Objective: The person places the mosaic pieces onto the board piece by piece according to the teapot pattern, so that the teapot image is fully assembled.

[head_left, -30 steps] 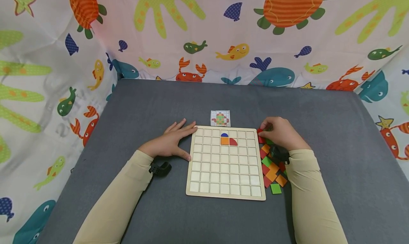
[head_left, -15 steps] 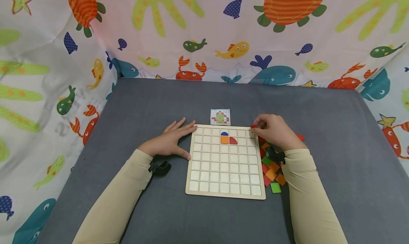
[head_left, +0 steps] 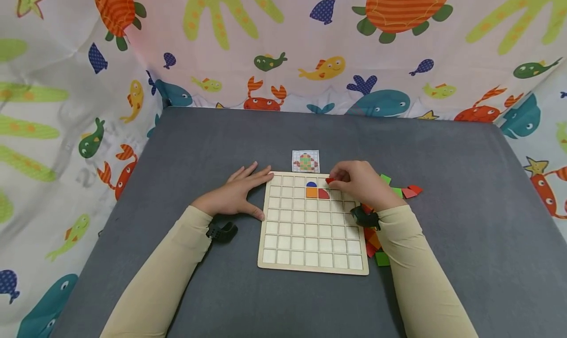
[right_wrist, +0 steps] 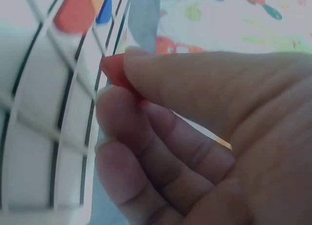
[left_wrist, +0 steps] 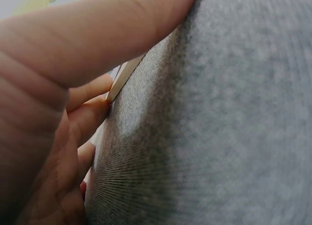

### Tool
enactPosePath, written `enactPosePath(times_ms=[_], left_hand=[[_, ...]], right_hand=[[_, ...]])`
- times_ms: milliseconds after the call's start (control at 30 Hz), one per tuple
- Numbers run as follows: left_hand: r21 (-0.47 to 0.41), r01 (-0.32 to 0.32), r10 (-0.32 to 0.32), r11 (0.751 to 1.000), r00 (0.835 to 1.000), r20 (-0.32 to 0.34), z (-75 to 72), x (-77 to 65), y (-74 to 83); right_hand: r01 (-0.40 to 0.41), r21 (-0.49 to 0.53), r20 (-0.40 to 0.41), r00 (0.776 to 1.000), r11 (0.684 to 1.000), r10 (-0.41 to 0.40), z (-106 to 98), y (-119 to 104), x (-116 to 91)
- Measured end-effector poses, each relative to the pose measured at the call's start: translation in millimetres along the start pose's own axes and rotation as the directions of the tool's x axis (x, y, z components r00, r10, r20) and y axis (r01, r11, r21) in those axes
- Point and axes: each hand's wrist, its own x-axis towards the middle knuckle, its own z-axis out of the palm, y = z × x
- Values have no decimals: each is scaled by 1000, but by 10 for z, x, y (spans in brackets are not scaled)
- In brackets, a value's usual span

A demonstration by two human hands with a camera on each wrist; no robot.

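Note:
A wooden grid board (head_left: 304, 244) lies on the grey table. In its upper cells sit a blue half-round tile (head_left: 311, 184), an orange square tile (head_left: 312, 193) and a red quarter-round tile (head_left: 324, 194). My left hand (head_left: 232, 195) lies with spread, straight fingers, its fingertips and thumb touching the board's left edge. My right hand (head_left: 363, 183) pinches a small red tile (right_wrist: 113, 68) between thumb and fingers, over the top row just right of the blue tile. The fingers cover part of that tile, so its full shape is hidden.
A small printed pattern card (head_left: 305, 161) lies just beyond the board's top edge. Loose red, orange and green tiles (head_left: 382, 259) lie along the board's right side, partly hidden by my right arm. A cloth with sea animals (head_left: 301, 33) hangs behind the table.
My right hand has picked up the red tile from the pile at the board's right and carried it left over the top row. The left hand has stayed in place.

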Motion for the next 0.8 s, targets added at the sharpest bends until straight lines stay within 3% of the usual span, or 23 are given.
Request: enactPosePath(times_ms=[333, 800], left_hand=[[22, 2, -2, 1000, 1000, 6, -6, 9, -30], [22, -4, 4, 1000, 1000, 8, -12, 10, -38]], right_hand=[[107, 21, 54, 993, 994, -108, 156, -222, 101], [178, 13, 107, 978, 984, -178, 384, -395, 301]])
